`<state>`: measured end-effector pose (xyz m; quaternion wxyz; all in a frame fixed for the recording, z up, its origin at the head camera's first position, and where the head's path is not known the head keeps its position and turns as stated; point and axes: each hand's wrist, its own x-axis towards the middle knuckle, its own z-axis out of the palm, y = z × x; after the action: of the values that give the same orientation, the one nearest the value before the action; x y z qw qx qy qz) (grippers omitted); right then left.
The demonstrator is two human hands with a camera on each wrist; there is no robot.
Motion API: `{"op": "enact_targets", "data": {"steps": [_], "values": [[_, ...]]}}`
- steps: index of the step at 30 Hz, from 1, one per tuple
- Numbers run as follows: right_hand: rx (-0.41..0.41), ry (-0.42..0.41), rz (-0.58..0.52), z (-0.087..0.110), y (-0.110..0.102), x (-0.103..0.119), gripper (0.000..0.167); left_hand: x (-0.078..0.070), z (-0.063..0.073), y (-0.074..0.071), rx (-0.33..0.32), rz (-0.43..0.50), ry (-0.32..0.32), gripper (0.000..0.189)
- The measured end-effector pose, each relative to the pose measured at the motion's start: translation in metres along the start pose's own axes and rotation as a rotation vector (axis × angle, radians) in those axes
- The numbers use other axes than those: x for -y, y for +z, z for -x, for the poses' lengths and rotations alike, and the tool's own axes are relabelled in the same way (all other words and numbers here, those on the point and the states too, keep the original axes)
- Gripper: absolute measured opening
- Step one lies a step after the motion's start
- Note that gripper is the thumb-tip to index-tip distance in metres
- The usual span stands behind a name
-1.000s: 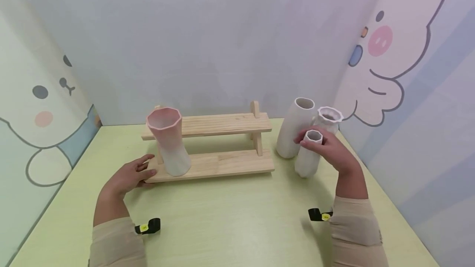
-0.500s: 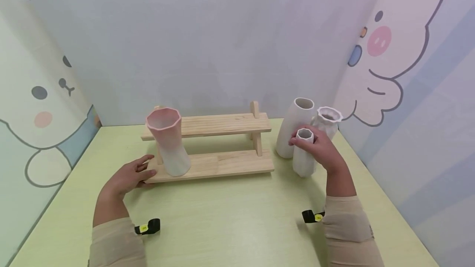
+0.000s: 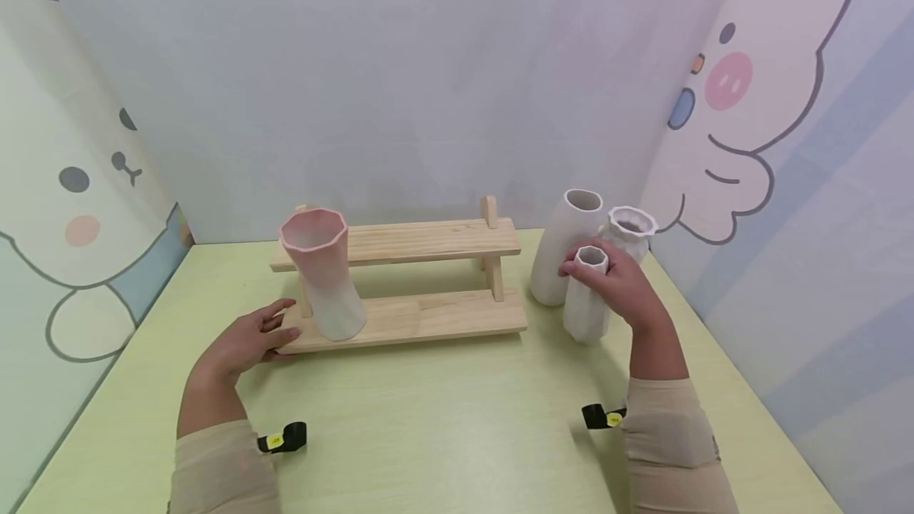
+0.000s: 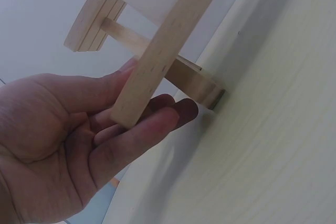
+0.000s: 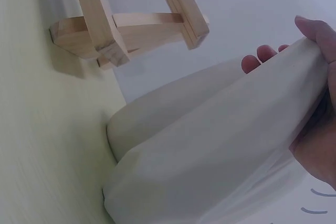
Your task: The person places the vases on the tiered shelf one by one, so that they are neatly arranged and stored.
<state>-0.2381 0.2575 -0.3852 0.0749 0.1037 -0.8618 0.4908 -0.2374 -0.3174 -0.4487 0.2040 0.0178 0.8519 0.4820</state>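
Observation:
My left hand (image 3: pixel 246 339) grips the left end of a two-tier wooden shelf (image 3: pixel 443 316) by its lower board. In the left wrist view the thumb lies on one face of that board (image 4: pixel 157 59) and the fingers reach under the other. A pink-to-white vase (image 3: pixel 317 276) stands on the lower tier, beside this hand. On the right, my right hand (image 3: pixel 623 284) holds a small white faceted vase (image 3: pixel 587 314) around its neck, just below the rim. The vase is upright, its base close to the table. The palm side is partly hidden in the right wrist view.
Behind the small vase stand a tall smooth white vase (image 3: pixel 560 256) and a white vase with a ruffled rim (image 3: pixel 631 227), partly covered by my right hand. The light green table (image 3: pixel 428 427) meets a pale curtain (image 3: pixel 428 101) at the back, with cartoon-printed sides.
The small white vase has shifted left with my right hand since a second ago, closer to the tall vase, then slightly back right. My left hand and the shelf stay put.

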Motion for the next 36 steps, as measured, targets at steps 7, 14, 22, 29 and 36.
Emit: {"op": "enact_targets", "data": {"steps": [7,14,22,29,36], "values": [[-0.007,-0.046,-0.089,0.002,-0.003,0.004,0.020,0.001,0.000,-0.001,-0.002,0.005,0.016,0.084],[-0.044,-0.101,-0.142,0.003,0.000,0.012,0.016,0.000,0.000,-0.001,0.002,0.015,0.014,0.083],[-0.164,-0.133,-0.170,0.007,0.005,0.032,0.015,0.000,0.000,-0.001,0.002,0.010,0.018,0.082],[-0.181,-0.188,-0.272,0.008,0.012,0.047,0.012,-0.003,0.002,0.000,0.006,-0.012,0.028,0.081],[-0.153,-0.241,-0.319,0.011,0.025,0.056,0.009,-0.002,0.001,0.000,0.006,0.002,0.025,0.081]]}}
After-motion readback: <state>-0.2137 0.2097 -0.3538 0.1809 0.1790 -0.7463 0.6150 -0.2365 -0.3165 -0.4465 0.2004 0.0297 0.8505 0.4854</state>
